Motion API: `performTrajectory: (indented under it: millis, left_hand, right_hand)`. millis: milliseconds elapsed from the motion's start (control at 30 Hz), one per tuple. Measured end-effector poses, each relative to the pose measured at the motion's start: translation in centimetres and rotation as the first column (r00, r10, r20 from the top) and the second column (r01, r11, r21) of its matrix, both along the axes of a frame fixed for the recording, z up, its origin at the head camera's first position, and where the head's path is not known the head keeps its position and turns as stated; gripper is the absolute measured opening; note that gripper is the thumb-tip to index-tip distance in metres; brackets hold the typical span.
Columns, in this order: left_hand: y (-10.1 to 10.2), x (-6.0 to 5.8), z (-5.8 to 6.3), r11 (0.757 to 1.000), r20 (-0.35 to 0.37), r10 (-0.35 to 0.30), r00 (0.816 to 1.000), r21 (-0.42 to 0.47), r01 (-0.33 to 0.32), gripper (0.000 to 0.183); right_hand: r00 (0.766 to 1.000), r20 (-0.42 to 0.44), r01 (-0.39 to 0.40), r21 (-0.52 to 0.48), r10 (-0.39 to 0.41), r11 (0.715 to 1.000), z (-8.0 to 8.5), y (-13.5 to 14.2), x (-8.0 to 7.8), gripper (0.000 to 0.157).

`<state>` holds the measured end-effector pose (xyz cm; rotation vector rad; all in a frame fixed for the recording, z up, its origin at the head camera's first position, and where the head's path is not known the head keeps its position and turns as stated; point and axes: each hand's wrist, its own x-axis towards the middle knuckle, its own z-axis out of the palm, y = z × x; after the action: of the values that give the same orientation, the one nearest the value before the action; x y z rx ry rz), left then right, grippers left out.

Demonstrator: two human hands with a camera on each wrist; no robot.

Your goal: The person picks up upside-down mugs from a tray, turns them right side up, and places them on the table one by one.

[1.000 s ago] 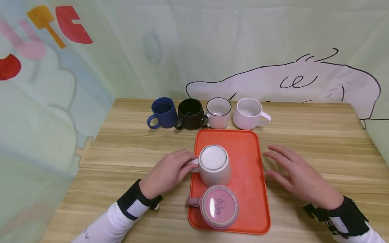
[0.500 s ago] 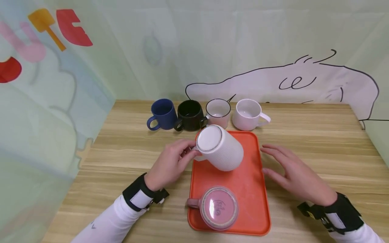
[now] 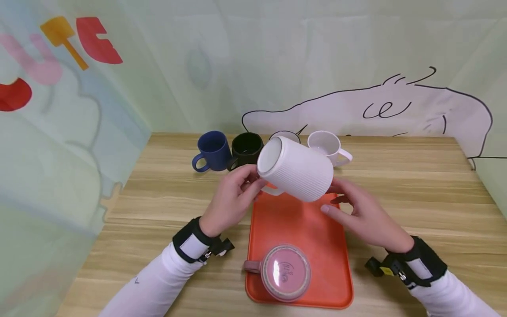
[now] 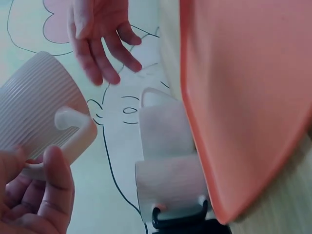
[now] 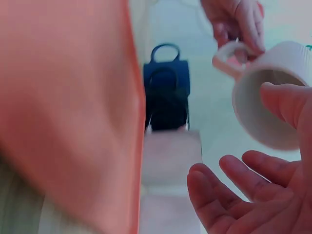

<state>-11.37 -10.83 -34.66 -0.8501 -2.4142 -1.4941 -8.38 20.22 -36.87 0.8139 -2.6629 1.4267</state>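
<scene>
A white ribbed mug (image 3: 303, 169) is held tilted above the far end of an orange tray (image 3: 305, 233), base toward the left and mouth toward the lower right. My left hand (image 3: 231, 200) pinches its handle between thumb and fingers. Beside the mouth is my right hand (image 3: 368, 215), fingers loosely bent and parted. In the right wrist view the right thumb (image 5: 287, 102) overlaps the mug's opening, while the other fingers stay apart below it. A pink mug (image 3: 286, 270) stands upside down at the tray's near end, handle to the left.
Behind the tray a row of mugs stands upright: a blue mug (image 3: 214, 149), a black mug (image 3: 246, 149), a dark-rimmed white mug (image 3: 286, 134) mostly hidden by the raised one, and a plain white mug (image 3: 326, 143). A printed cloth backdrop (image 3: 222, 79) rises behind the wooden table (image 3: 416, 189).
My left hand has lifted the white ribbed mug off the tray by its handle, moving it away and tipping it sideways. The right hand has come inward to the mug's mouth.
</scene>
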Motion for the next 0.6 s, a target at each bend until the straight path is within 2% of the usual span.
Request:
performTrajectory:
  millis: [133, 267, 467, 600]
  left_hand:
    - [1.0, -0.2, 0.5, 0.996, 0.012, -0.034, 0.999, 0.085, 0.033, 0.020]
    - [1.9, -0.3, 0.8, 0.989, 0.018, -0.067, 0.998, 0.137, 0.064, 0.023]
    - [2.6, -0.6, 0.2, 0.965, 0.062, -0.151, 0.987, 0.226, 0.134, 0.029]
    - [2.9, -0.8, -0.3, 0.939, 0.078, -0.211, 0.974, 0.293, 0.180, 0.032]
  right_hand:
    - [0.993, 0.106, -0.029, -0.140, 0.044, 0.990, 0.4, -1.6, -0.5, 0.051]
    - [0.974, 0.192, -0.056, -0.298, 0.117, 0.953, 0.4, -3.0, -0.9, 0.044]
    - [0.923, 0.316, -0.019, -0.536, 0.222, 0.844, 0.3, -5.0, -1.4, 0.042]
    - [0.898, 0.351, 0.028, -0.646, 0.264, 0.762, 0.2, -5.9, -1.6, 0.045]
